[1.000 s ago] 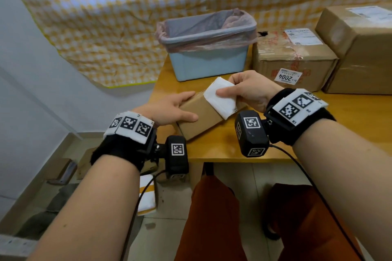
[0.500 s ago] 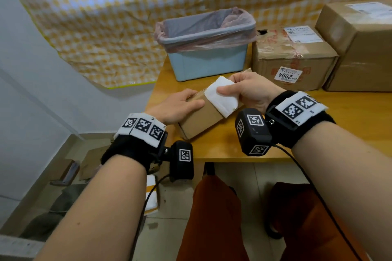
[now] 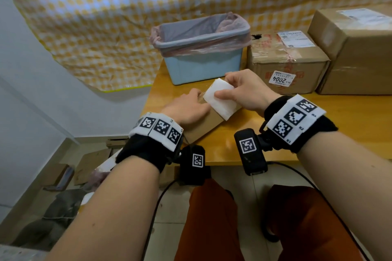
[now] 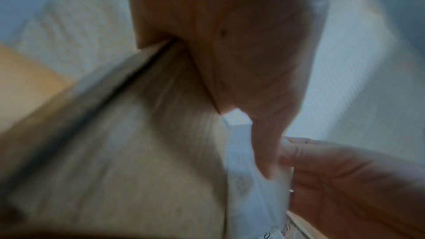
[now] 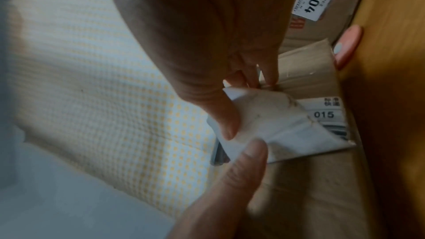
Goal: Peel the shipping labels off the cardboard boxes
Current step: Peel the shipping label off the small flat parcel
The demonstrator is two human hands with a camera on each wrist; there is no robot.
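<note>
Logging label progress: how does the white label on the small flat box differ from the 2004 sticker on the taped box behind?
The white shipping label is half lifted, pinched by the right hand; the 2004 sticker lies flat, untouched. The label curls blank-side up; the sticker shows print. Both are white paper on brown cardboard.

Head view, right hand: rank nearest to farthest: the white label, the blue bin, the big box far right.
From the right hand:
1. White label, pinched in its fingers, partly peeled from the small box.
2. Blue bin, just behind it and to the left.
3. Big box, back right corner of the table, beyond the 2004 box.
</note>
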